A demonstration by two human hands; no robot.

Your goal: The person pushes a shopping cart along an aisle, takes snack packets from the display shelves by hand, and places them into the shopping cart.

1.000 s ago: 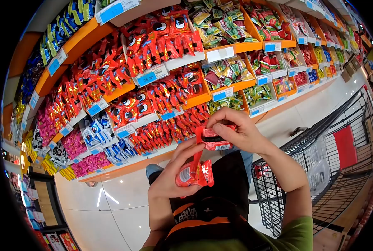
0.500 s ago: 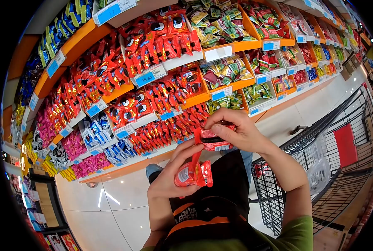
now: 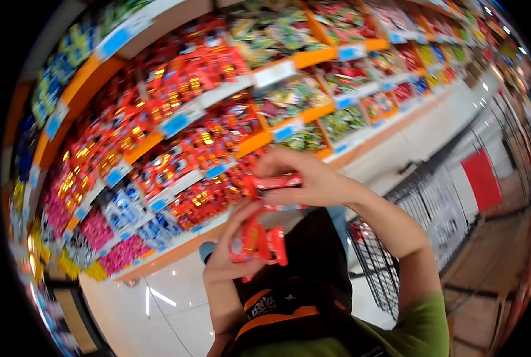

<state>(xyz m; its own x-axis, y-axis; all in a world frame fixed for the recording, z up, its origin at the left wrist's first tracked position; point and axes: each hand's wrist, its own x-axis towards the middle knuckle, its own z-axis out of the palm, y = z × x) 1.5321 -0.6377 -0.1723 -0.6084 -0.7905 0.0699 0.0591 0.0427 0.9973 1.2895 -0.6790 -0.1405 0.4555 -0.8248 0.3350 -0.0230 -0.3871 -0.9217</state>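
Gripping an upper pack (image 3: 281, 181) and a lower pack (image 3: 253, 243)

The left hand (image 3: 220, 259) has its fingers curled around the lower pack; the right hand's (image 3: 313, 177) fingers, nearly closed, pinch the upper pack. Both are before the shelves (image 3: 307, 58).

Lower packet (image 3: 275, 245) in left fingers (image 3: 241, 215): thin plastic film, glossy, crinkled. Upper packet (image 3: 280, 181) in right fingers (image 3: 279, 159): plastic, glossy. Wrapped sweets (image 3: 191, 74) beyond fingers: shiny, foil-like, blurred. Shelf edging (image 3: 313, 58) beyond fingertips: smooth. Cart (image 3: 372, 256) right of fingers: dark metal wire. Red panel (image 3: 481, 179) farther right: smooth, matt; paper or plastic, cannot tell. Black garment (image 3: 316, 256) below fingers: matt cloth. Floor (image 3: 176, 297) below, left of fingers: smooth, glossy, reflecting lights.
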